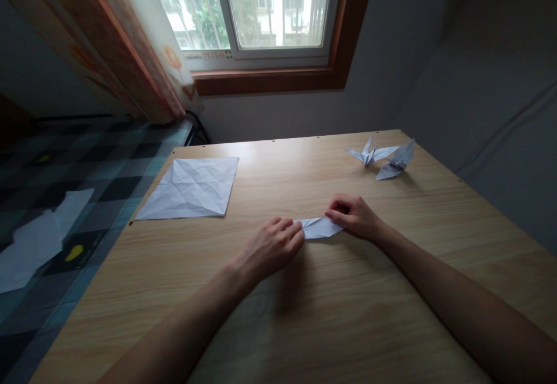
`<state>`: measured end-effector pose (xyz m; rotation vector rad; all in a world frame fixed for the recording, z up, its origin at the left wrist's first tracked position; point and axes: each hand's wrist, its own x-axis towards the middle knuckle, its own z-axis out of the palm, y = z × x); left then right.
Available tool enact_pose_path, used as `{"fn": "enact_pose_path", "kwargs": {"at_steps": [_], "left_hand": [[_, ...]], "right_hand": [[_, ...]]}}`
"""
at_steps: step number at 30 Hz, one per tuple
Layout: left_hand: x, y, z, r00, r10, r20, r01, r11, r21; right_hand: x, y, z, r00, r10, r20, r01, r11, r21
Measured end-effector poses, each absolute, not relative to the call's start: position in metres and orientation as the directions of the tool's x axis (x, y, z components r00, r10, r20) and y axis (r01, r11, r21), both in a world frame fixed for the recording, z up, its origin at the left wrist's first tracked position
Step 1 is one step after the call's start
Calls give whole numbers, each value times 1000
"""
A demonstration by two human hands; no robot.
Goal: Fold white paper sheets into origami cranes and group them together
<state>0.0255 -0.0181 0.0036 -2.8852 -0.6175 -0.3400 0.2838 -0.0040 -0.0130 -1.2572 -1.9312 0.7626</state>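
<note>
A small folded piece of white paper (pixel 321 228) lies between my hands, low over the middle of the wooden table (pixel 209 308). My left hand (pixel 276 242) is closed over its left end, the fingers curled and hiding that part. With thumb and forefinger, my right hand (pixel 352 214) pinches its right end near the upper edge. Crease lines show on the part of the paper that is uncovered.
Two folded paper cranes, one crane (pixel 369 155) beside another crane (pixel 397 162), stand at the back right. A creased square sheet (pixel 191 189) lies at the left edge. Left of the table, loose paper (pixel 39 245) rests on a checked cloth (pixel 113 158).
</note>
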Motion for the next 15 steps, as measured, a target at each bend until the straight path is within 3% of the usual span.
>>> {"fn": "enact_pose_path", "kwargs": {"at_steps": [5, 10, 13, 15], "left_hand": [[28, -19, 2, 868, 387, 312, 439, -891, -116], [23, -15, -1, 789, 451, 417, 508, -861, -29], [21, -15, 5, 632, 554, 542, 581, -802, 142], [23, -17, 13, 444, 672, 592, 587, -718, 374]], "right_hand": [[278, -1, -21, -49, 966, 256, 317, 258, -913], [271, 2, -21, 112, 963, 245, 109, 233, -966], [268, 3, -18, 192, 966, 175, -72, 192, -979], [264, 0, -16, 179, 974, 136, -192, 170, -966]]}}
